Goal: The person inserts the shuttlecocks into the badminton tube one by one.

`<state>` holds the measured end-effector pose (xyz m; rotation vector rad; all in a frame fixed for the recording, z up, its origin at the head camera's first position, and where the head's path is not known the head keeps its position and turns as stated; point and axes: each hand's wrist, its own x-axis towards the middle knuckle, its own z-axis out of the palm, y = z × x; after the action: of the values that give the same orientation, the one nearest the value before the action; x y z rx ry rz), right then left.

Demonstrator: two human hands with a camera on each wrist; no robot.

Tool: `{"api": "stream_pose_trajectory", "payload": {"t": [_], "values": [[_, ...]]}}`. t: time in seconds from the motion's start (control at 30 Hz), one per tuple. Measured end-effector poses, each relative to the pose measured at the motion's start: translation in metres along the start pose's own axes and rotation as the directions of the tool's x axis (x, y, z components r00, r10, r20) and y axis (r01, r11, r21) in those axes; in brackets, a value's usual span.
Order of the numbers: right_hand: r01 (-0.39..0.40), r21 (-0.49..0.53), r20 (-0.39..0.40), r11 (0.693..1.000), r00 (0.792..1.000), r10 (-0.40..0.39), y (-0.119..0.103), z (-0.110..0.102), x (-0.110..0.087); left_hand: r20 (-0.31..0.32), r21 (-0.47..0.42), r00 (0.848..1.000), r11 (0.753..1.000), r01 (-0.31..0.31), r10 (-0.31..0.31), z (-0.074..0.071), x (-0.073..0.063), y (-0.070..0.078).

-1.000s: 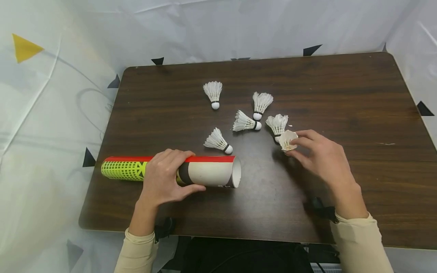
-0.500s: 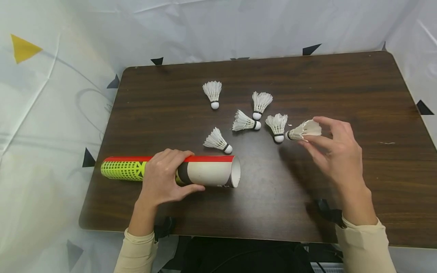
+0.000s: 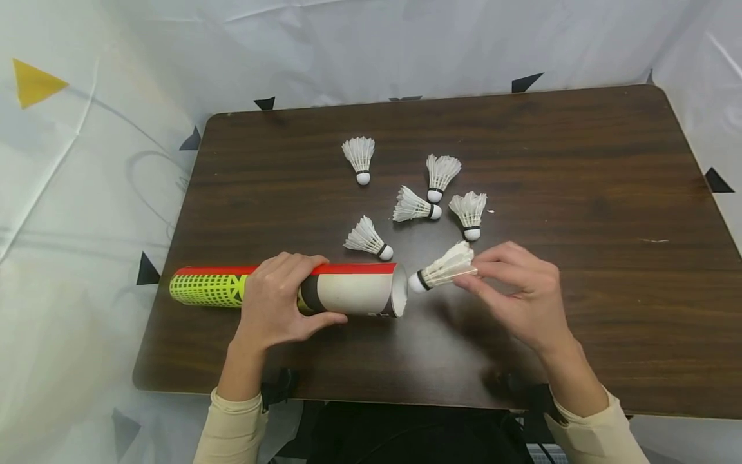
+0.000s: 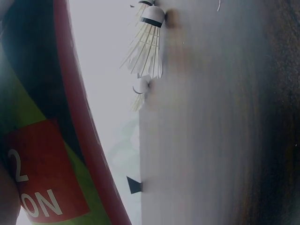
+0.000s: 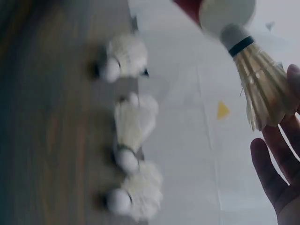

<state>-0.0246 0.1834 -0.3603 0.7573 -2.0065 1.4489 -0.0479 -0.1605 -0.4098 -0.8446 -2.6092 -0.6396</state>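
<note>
My left hand [image 3: 281, 299] grips a shuttlecock tube [image 3: 356, 293], yellow-green mesh pattern at the left, white at the right, a red strip along the top. Its round open end faces right. A feathered shuttlecock [image 3: 449, 266] is pinched by its skirt in my right hand [image 3: 518, 296], cork toward the tube mouth and just outside it in the head view. The right wrist view shows that same shuttlecock [image 5: 262, 86] with its cork in front of the tube opening [image 5: 229, 16]. In the left wrist view the tube [image 4: 70, 140] fills the left side.
Several more shuttlecocks lie on the dark wooden table [image 3: 608, 193]: one at the back [image 3: 359, 158], one just behind the tube [image 3: 368, 238], and others grouped near the middle, including the rightmost shuttlecock [image 3: 468, 214]. White sheeting [image 3: 371, 51] hangs behind the table.
My right hand first turned the shuttlecock from skirt-left to cork-left while moving right, then carried it left and nearer to the tube's open end. My left hand and the tube stay in place.
</note>
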Motion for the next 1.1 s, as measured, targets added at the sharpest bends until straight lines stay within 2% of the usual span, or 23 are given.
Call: {"api": "stream_pose_trajectory", "payload": {"t": [0.23,0.4,0.53,0.7,0.93,1.03,1.1], "values": [[0.043,0.089,0.099,0.995,0.994,-0.052,0.003,0.031,-0.014,-0.001,-0.001,1.0,1.0,-0.005,0.005,0.001,-0.001,0.0],[0.03,0.089,0.187,0.996,0.981,-0.047,0.005,0.045,-0.024,0.001,0.005,1.0,1.0,-0.005,0.005,0.001,-0.001,0.0],[0.026,0.073,0.256,0.997,0.966,-0.043,0.005,0.048,-0.026,0.003,0.005,1.0,1.0,-0.005,0.005,0.0,0.0,0.0],[0.039,0.028,0.361,0.999,0.931,-0.046,0.003,0.047,-0.024,0.006,0.004,1.0,1.0,0.0,0.0,-0.001,0.0,0.001],[-0.005,-0.009,0.511,1.0,0.86,0.009,0.001,0.047,-0.017,0.007,-0.007,1.0,1.0,-0.002,0.002,0.0,0.001,0.001],[-0.004,-0.038,0.553,0.999,0.833,0.025,0.003,0.049,-0.014,0.003,-0.013,1.0,1.0,-0.002,0.002,0.0,0.001,0.001],[0.013,-0.047,0.566,0.999,0.824,0.016,0.005,0.051,-0.012,0.003,-0.015,1.0,1.0,-0.003,0.004,0.0,0.001,0.001]]}}
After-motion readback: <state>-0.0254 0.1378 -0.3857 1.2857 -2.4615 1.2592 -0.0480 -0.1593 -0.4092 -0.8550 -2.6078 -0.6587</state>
